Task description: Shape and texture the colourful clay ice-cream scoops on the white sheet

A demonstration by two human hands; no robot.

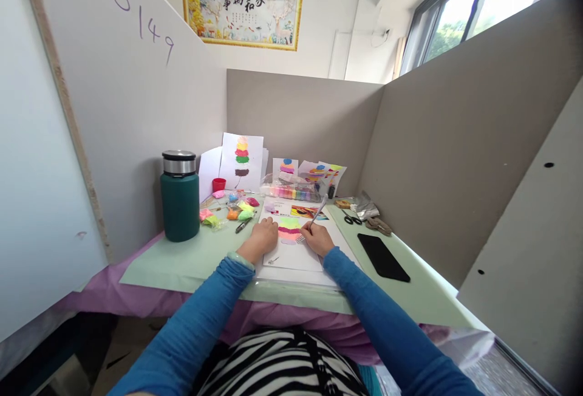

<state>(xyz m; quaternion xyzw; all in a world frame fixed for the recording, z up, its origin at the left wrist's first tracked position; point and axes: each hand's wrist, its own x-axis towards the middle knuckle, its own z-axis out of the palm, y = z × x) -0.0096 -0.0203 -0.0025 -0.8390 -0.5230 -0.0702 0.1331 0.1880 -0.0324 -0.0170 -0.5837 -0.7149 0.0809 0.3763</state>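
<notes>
Grey partitions point(305, 110) close in a table point(155, 271) laid with a pale green sheet, and purple cloth point(273, 318) hangs below its near edge. On the wall beyond is a gold-framed picture point(243, 8); a window point(460, 13) lets in light at the upper right.

Near the middle of the table lies a white paper point(294, 258), its coloured bands, yellow-green, magenta and pink, running across its upper part. The left hand point(263, 239) rests over the left edge of this paper, fingers bent downward and close together; whether anything is under them I cannot tell. The right hand point(317, 239) is at the paper's right edge, pinching a fork point(319, 211) between thumb and fingers. The fork slants, handle up and away, with its tines low beside the lower right end of the bands; whether they touch the surface is too small to tell. A colourful printed strip point(310, 211) lies just past the bands.

Toward the table's left edge stands a dark green flask point(180, 204). Between it and the paper are small bright packets point(233, 214) and a black pen point(243, 226). A red cup point(218, 184) sits near the far left corner, before an upright sheet point(230, 168) with stacked colour patches. Along the far edge lies a clear pack of rainbow pieces point(294, 192). Toward the right edge are black-handled scissors point(352, 219) and, nearer, a flat black phone point(384, 257).
</notes>
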